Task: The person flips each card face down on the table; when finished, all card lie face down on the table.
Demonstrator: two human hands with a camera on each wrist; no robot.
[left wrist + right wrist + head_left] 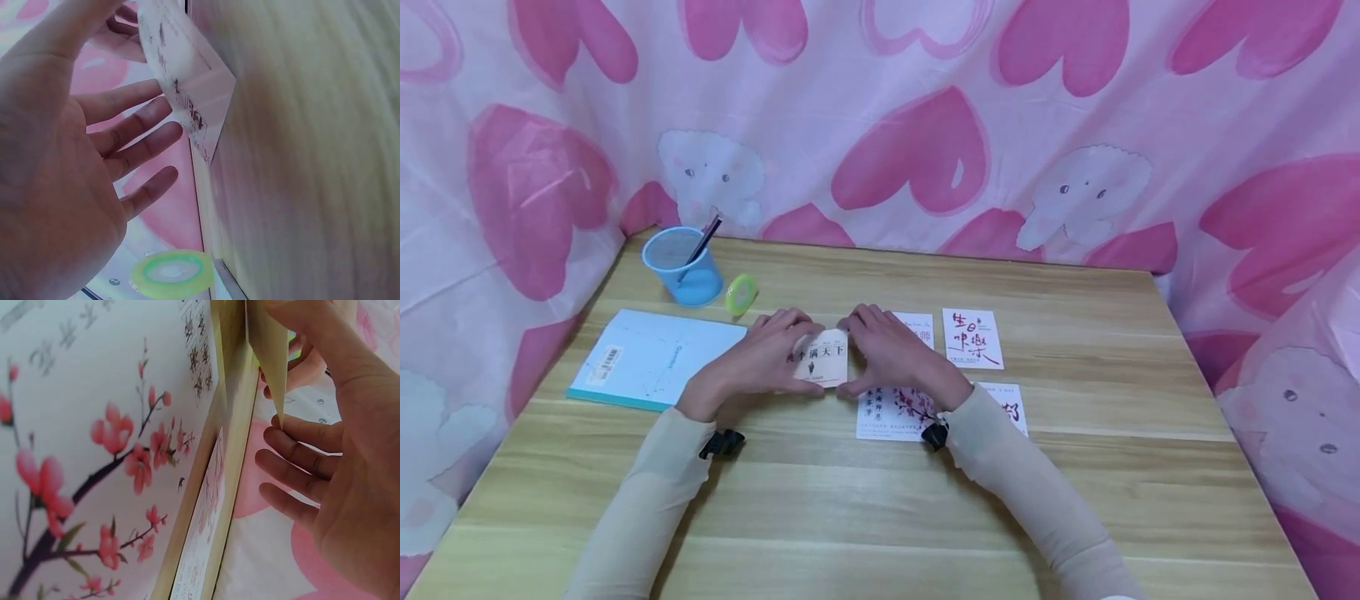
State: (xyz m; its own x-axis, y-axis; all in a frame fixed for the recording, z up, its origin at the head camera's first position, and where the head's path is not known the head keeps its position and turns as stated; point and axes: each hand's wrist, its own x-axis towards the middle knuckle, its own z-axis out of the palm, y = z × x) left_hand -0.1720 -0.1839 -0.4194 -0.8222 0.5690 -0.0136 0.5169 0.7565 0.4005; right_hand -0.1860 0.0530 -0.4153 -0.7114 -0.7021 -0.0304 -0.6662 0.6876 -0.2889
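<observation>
We work on a wooden tabletop (850, 517), with the notebook (662, 360) lying on the left. Near the middle, our left hand (756, 360) and right hand (895, 357) face each other. The cup (692, 283) stands just beyond the notebook. The four laid cards (973, 340) rest to the right, three partly hidden. Left of those, between our hands, is the held card (826, 365), tilted up, each grip pinching one side; we cannot tell whether it touches the tabletop. We judge the step to be placing this card; the next move likely calls for lowering it flat, squared up, then releasing. The tape (732, 298) sits beside the cup.
</observation>
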